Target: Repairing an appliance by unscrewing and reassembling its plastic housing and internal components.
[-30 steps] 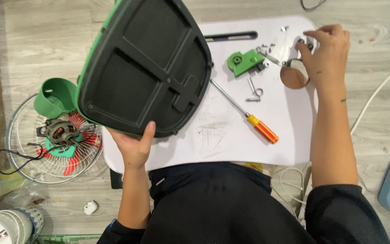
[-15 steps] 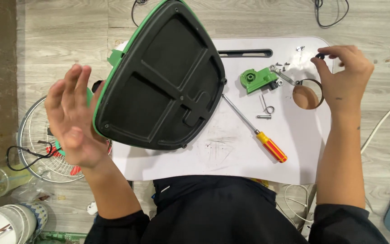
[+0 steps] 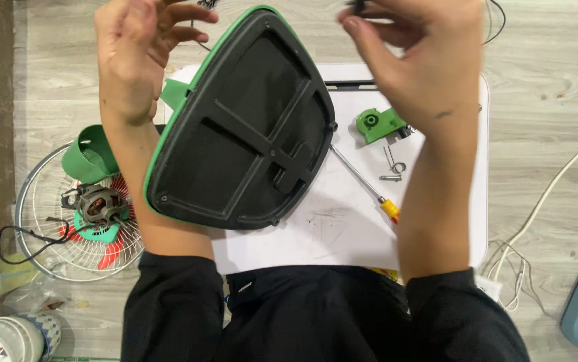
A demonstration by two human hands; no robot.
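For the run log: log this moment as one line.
left hand: raised, open, empty | right hand: raised, pinching small dark part | fan base: underside up on white table | screwdriver: beside base

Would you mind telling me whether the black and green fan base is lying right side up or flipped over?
Flipped over. The fan base shows its black ribbed underside with screw holes, and only a thin green edge shows around the rim.

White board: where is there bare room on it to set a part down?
The board is bare in front, between the fan base, the screwdriver and the near edge. It is crowded around the green part and pins, under the right hand.
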